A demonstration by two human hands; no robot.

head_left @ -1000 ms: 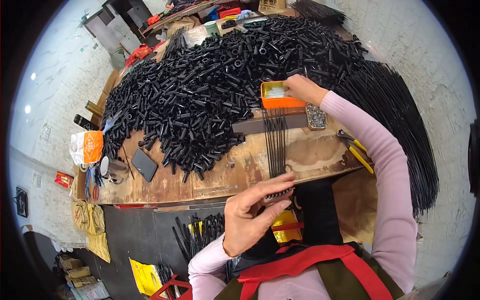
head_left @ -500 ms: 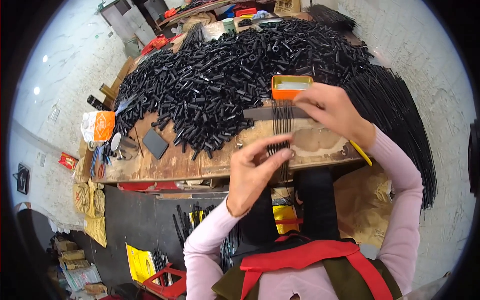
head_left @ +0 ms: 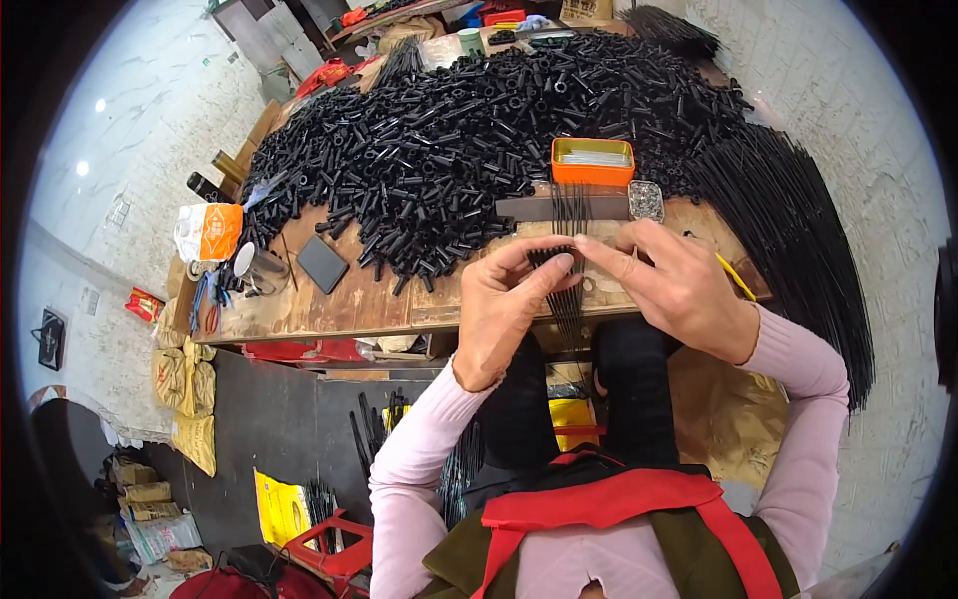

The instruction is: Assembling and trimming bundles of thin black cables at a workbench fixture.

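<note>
My left hand (head_left: 504, 304) is closed in a pinch round a row of thin black rods (head_left: 571, 210). They stretch from the table's front edge, over a flat dark bar (head_left: 524, 208), toward an orange tin (head_left: 596, 177) of thin pale pieces. A cluster of short dark ends shows between that thumb and forefinger. Touching the row beside my left fingertips, my right hand (head_left: 684, 290) has its thumb and forefinger pinched together. Whatever it grips is too small to make out. A small clear box (head_left: 647, 186) of tiny metal bits stands just beyond it.
A large heap of short black tubes (head_left: 429, 150) covers the back of the wooden table (head_left: 299, 317). Long black rods (head_left: 798, 240) lie along the right side. At left are a dark flat box (head_left: 322, 264), a clear cup (head_left: 261, 270), scissors (head_left: 212, 317) and an orange-white packet (head_left: 212, 232).
My right hand has come down and inward from beside the orange tin to my left fingertips, uncovering the clear box. My left hand stays on the rods, its fingers now closer together.
</note>
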